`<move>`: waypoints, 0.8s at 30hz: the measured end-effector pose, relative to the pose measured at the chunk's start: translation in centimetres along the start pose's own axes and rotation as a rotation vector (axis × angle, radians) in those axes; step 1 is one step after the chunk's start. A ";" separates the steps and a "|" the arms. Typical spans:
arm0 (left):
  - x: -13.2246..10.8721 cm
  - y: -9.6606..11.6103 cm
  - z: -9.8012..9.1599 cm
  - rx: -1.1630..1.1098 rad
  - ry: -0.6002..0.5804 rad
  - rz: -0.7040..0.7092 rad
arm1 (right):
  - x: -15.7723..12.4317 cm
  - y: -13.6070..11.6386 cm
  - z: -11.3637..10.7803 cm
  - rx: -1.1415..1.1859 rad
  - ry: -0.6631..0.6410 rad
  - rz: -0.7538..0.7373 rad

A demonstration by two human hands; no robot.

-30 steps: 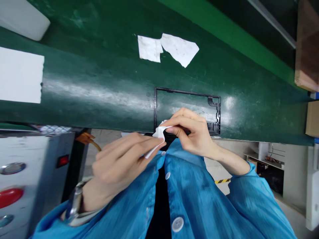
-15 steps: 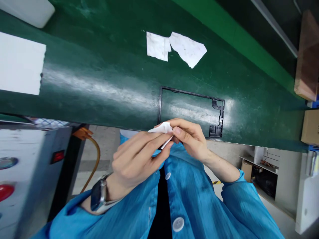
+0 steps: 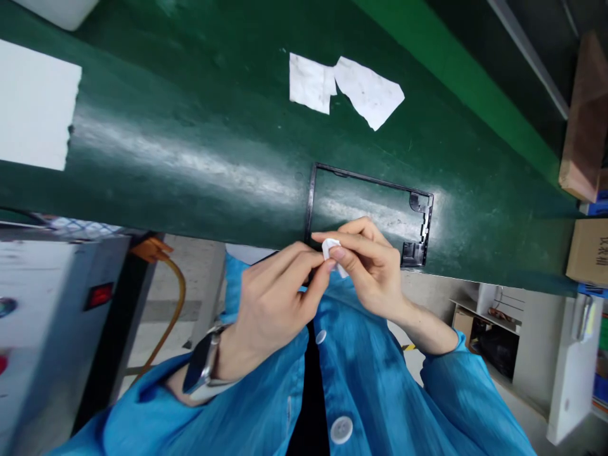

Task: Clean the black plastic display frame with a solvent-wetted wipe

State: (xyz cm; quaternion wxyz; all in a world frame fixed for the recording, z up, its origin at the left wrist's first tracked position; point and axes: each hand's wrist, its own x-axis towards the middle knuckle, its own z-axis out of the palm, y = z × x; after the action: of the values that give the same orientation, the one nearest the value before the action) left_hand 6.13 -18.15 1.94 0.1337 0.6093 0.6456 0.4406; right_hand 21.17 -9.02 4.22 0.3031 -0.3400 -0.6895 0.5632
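Note:
My left hand [image 3: 273,304] and my right hand [image 3: 368,266] meet at the near edge of the green table [image 3: 190,139], both pinching one small crumpled white scrap [image 3: 331,249] between their fingertips. Just behind the hands a thin black rectangular frame [image 3: 370,212] lies flat on the table, its notched corner pieces at the right end. The hands cover the frame's near edge. Blue sleeves cover both arms, and a watch [image 3: 202,370] sits on my left wrist.
Two torn white paper pieces [image 3: 346,88] lie farther back on the table. A white sheet [image 3: 38,107] lies at the far left. A grey machine [image 3: 42,329] with a red switch and an orange cable [image 3: 171,285] stands at left. Cardboard boxes [image 3: 586,250] sit at right.
The white scrap has been squeezed smaller between the fingertips. Both hands have shifted slightly right and closer together, and the view has drifted so the table items sit a little farther right.

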 end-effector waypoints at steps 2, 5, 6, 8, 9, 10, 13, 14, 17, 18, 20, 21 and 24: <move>0.1 0.2 0.1 -0.048 -0.038 0.000 | -0.1 -0.3 -0.3 0.023 -0.091 -0.029; 0.0 0.2 -0.2 -0.096 -0.093 0.014 | -0.4 -0.3 -0.6 0.119 -0.224 -0.012; -0.1 0.1 -0.4 -0.095 -0.098 0.022 | -0.4 -0.1 -0.7 0.155 -0.239 0.006; -0.4 0.0 -0.8 -0.065 -0.088 0.056 | -0.1 0.3 -1.0 0.225 -0.239 0.035; -0.5 -0.1 -0.9 -0.037 -0.083 0.081 | 0.2 0.4 -1.2 0.231 -0.227 0.028; -0.6 -0.2 -1.1 0.000 -0.086 0.105 | 0.7 0.5 -1.5 0.210 -0.211 -0.002; -0.8 -1.0 -1.4 0.164 -0.096 0.182 | 2.8 -0.2 -3.1 0.009 -0.169 -0.142; -0.9 -1.4 -1.4 0.242 -0.107 0.215 | 3.6 -0.7 -3.7 -0.060 -0.176 -0.150; -1.0 -2.9 -1.3 0.444 -0.164 0.305 | 5.8 -2.2 -5.4 -0.195 -0.203 -0.097; -0.9 -3.3 -1.2 0.477 -0.184 0.312 | 6.4 -2.6 -5.8 -0.234 -0.208 -0.109; -0.3 -3.9 -0.8 0.475 -0.184 0.305 | 7.5 -2.7 -6.4 -0.336 -0.198 -0.199; 0.3 -4.0 -0.5 0.461 -0.171 0.309 | 8.0 -2.5 -6.6 -0.399 -0.183 -0.261; 2.8 -3.3 0.6 0.439 -0.162 0.351 | 9.7 -1.4 -7.4 -0.542 -0.135 -0.401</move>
State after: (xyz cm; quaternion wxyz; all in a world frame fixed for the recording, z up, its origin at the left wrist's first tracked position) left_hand 3.69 -14.96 0.21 -0.0287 0.7592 0.5973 0.2568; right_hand 21.17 2.87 7.32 0.2601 -0.2279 -0.8856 0.3102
